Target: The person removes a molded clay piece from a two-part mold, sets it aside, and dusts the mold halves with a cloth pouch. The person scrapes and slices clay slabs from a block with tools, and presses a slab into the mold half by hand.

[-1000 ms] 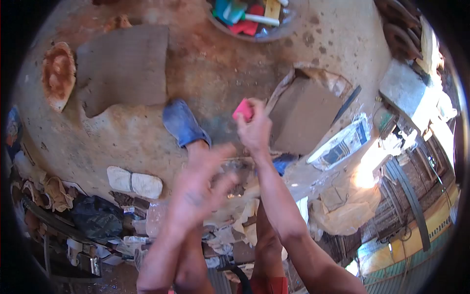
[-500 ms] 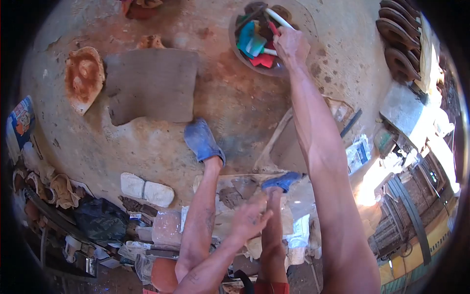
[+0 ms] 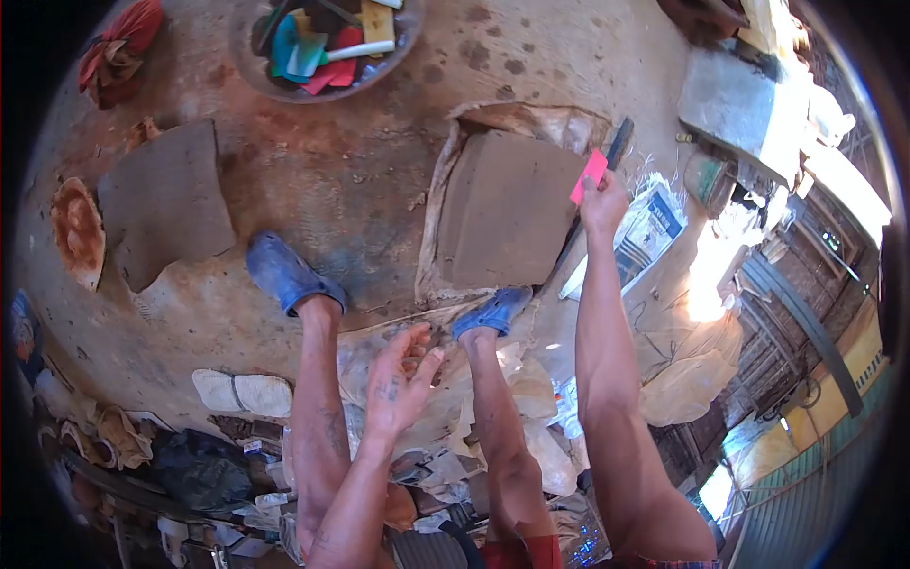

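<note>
My right hand (image 3: 604,204) grips a flat pink rectangular piece (image 3: 591,176) between thumb and fingers. It is over the right edge of a smooth grey-brown clay slab (image 3: 517,209), which lies on a wrinkled cloth (image 3: 438,237) on the ground. Beside that edge runs a dark bar (image 3: 621,142), partly hidden by the hand. My left hand (image 3: 398,384) hovers between my legs, with loosely curled fingers apart and nothing in them. At top, a clear bowl (image 3: 248,78) holds a white-handled tool (image 3: 365,50) and colored flat pieces.
Another clay slab (image 3: 166,204) lies at left, beside a reddish clay mold (image 3: 78,232). My feet in blue clogs (image 3: 284,270) stand near the slabs. A printed bag (image 3: 645,232) is right of the cloth. A folded white cloth (image 3: 242,392) and a black plastic bag (image 3: 199,465) lie lower left.
My right hand has left the bowl and come down and right to the cloth-backed slab, carrying the pink piece. My left hand has shifted left, and the view has turned right.
</note>
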`<state>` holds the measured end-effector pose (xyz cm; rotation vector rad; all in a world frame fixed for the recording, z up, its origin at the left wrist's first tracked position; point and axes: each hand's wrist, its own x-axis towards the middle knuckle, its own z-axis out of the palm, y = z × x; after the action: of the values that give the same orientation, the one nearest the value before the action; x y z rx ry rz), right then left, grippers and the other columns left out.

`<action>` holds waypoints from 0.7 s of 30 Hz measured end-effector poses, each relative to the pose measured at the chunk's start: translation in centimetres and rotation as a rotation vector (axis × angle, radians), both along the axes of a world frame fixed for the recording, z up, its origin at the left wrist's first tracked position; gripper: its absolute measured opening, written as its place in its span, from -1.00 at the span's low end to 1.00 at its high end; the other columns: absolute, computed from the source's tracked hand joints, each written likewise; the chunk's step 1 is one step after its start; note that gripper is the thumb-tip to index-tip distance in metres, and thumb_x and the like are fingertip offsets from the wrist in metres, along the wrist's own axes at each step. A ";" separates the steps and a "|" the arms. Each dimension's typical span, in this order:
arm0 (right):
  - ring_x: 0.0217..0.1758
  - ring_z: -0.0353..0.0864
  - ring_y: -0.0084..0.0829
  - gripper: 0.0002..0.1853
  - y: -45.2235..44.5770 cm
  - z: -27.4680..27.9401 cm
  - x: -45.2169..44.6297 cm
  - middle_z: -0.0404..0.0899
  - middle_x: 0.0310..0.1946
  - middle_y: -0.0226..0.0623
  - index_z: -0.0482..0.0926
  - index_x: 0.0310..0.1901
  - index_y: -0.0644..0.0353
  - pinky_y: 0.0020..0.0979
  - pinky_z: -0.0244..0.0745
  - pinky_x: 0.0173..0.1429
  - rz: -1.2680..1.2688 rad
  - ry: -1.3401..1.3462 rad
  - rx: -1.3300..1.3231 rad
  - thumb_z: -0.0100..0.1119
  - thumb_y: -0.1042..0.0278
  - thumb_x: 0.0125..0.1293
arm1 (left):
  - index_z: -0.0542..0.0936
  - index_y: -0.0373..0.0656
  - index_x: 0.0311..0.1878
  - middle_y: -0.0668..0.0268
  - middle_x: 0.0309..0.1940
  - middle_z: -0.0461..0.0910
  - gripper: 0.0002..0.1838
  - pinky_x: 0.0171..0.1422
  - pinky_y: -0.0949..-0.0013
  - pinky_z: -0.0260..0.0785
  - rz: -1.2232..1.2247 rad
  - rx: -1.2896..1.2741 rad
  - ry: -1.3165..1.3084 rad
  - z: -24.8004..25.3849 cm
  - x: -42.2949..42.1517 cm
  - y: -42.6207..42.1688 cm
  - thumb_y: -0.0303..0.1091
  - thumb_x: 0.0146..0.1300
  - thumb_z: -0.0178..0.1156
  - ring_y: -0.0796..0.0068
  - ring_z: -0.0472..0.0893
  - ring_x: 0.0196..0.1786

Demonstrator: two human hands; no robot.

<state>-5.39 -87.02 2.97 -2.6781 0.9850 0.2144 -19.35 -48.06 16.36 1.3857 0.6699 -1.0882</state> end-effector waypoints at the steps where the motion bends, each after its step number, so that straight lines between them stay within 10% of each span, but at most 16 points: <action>1: -0.12 0.84 -0.03 -0.70 -1.1 -0.8 -0.3 0.81 -0.19 0.01 0.74 0.02 0.20 -0.08 0.64 0.06 -0.012 0.007 -0.001 0.36 0.25 0.33 | 0.58 -0.26 0.39 0.15 0.10 0.72 -0.49 0.20 0.31 0.59 -0.012 -0.001 0.007 0.2 -0.2 -0.4 -0.35 0.43 0.38 0.45 0.69 0.06; 10: -0.11 0.77 0.16 -0.77 10.6 -3.6 1.1 0.70 -0.15 0.03 0.83 -0.11 0.14 0.11 0.66 0.07 0.234 0.091 -0.135 0.27 0.33 0.30 | 0.59 -0.27 0.37 0.13 0.10 0.74 -0.51 0.19 0.31 0.59 -0.080 -0.010 0.034 1.0 -1.4 -3.3 -0.35 0.44 0.38 0.42 0.70 0.10; 21: 0.06 0.66 -0.24 -0.65 8.6 -4.6 2.8 0.65 -0.20 -0.35 0.81 -0.06 0.00 -0.17 0.59 0.10 0.994 -0.083 -0.067 0.31 0.46 0.09 | 0.58 -0.26 0.38 0.16 0.12 0.73 -0.51 0.19 0.28 0.60 -0.049 0.051 -0.010 -0.2 -1.4 -2.7 -0.34 0.44 0.37 0.40 0.71 0.08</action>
<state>-2.58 -78.46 -1.68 -2.9565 -0.4375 0.2515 -20.78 -50.77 16.20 1.4567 0.6637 -1.1084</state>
